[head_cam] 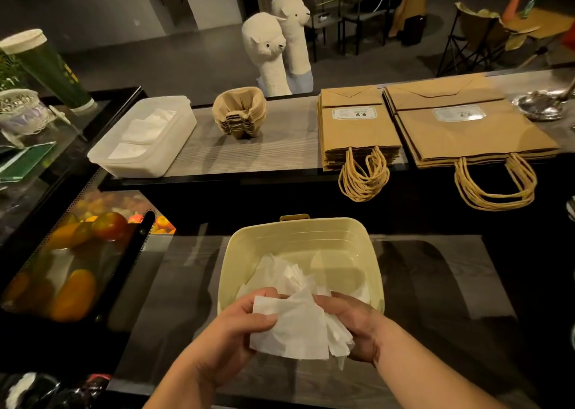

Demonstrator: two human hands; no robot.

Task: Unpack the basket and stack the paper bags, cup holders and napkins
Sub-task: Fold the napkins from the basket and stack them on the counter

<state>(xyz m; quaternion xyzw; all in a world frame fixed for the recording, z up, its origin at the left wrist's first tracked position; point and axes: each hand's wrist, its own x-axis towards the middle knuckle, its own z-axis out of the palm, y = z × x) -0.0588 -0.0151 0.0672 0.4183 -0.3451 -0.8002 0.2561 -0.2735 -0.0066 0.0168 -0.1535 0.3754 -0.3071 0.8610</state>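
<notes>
Both hands, left hand (245,324) and right hand (354,324), pinch a loose wad of napkins (292,327) over the basket (298,237) near edge, probably squaring them up before stacking them in the plastic box (143,135).

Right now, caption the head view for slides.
Left hand and right hand hold napkins at the basket; paper bags, cup holders stacked beyond.

**Dim amber light, bending lens**

I am working in low, warm light. The napkins (292,331) are glowing almost washed-out white. The glossy worktop (435,284) is throwing back soft glare and dark shadows, and the fruit display case (74,268) is shining from inside. The upper counter (280,147) is bowing at the edges, and the far chairs (351,13) are blurring into gloom.
</notes>
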